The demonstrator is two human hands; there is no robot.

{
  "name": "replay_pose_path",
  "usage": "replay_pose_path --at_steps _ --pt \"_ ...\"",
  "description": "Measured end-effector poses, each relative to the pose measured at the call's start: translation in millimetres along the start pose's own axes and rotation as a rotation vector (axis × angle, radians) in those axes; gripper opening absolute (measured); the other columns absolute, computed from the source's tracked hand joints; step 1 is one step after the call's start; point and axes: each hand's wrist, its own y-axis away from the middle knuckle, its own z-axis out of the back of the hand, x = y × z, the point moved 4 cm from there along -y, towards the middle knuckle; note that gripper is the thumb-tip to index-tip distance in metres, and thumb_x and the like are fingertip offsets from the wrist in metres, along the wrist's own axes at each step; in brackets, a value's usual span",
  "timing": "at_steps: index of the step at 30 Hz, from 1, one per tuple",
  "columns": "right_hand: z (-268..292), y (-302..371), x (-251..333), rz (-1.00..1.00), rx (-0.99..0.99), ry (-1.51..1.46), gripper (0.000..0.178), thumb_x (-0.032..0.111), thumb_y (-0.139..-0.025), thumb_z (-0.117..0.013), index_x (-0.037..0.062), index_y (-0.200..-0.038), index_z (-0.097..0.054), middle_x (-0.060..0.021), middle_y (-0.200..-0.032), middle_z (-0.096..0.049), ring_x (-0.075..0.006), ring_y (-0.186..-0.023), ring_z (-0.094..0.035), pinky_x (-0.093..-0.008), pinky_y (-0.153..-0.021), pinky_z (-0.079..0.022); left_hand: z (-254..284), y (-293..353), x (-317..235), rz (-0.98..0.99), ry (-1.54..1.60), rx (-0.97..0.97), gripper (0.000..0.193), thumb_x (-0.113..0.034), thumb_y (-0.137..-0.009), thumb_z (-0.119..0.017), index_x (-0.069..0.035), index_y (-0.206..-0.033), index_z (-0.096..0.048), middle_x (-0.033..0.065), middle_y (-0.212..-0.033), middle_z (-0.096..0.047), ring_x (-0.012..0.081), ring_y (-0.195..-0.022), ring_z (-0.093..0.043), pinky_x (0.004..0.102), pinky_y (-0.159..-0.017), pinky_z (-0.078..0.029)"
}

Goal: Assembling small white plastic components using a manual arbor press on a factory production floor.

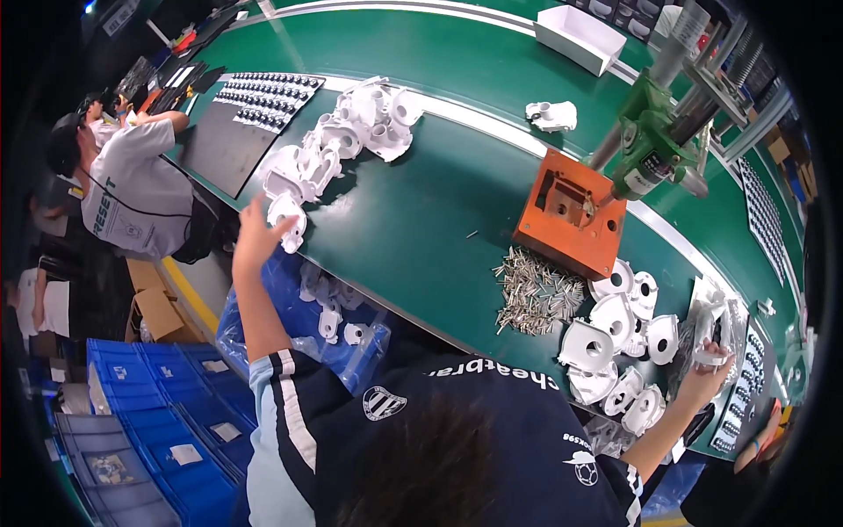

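Note:
At the table's left edge, my left hand point(256, 235) reaches up to a white plastic housing point(295, 235), thumb and fingers apart. The fingertips overlap the housing; a firm grip does not show. That housing lies at the near end of a pile of white housings point(338, 136). Far to the right, my right hand point(700, 383) is closed on a small white plastic part point(711, 357), beside a clear plastic bag point(722, 321). Several round white housings with holes point(615, 321) lie to the left of that hand.
An orange fixture block point(575, 215) stands under a green press point(654, 145). Loose metal pins point(536, 294) are heaped beside it. A white box point(580, 39) and one housing point(551, 116) sit farther back. A blue lined bin point(351, 338) is below the table edge. A co-worker point(136, 189) sits at left.

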Motion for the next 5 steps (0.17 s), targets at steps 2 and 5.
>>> replay_pose_path --at_steps 2,5 --pt "-16.4 -0.6 13.8 -0.610 0.030 -0.773 0.049 0.043 -0.095 -0.042 -0.0021 -0.116 -0.046 -0.0151 -0.101 -0.056 -0.0259 -0.101 -0.057 -0.0342 -0.091 -0.045 -28.5 8.0 12.3 -0.174 0.071 0.037 0.071 -0.030 -0.076 -0.072 -0.001 -0.132 -0.039 0.0243 -0.121 -0.049 0.0369 -0.116 -0.046 0.0399 -0.097 -0.038" --pt "-44.9 2.2 13.3 -0.676 0.255 -0.887 0.053 0.045 -0.093 -0.045 0.0038 -0.126 -0.040 -0.0216 -0.123 -0.050 -0.0367 -0.106 -0.055 -0.0445 -0.095 -0.043 -53.9 7.0 20.2 -0.076 0.154 0.200 0.068 -0.027 -0.074 -0.074 -0.009 -0.131 -0.042 0.0251 -0.131 -0.043 0.0371 -0.126 -0.038 0.0425 -0.104 -0.031"
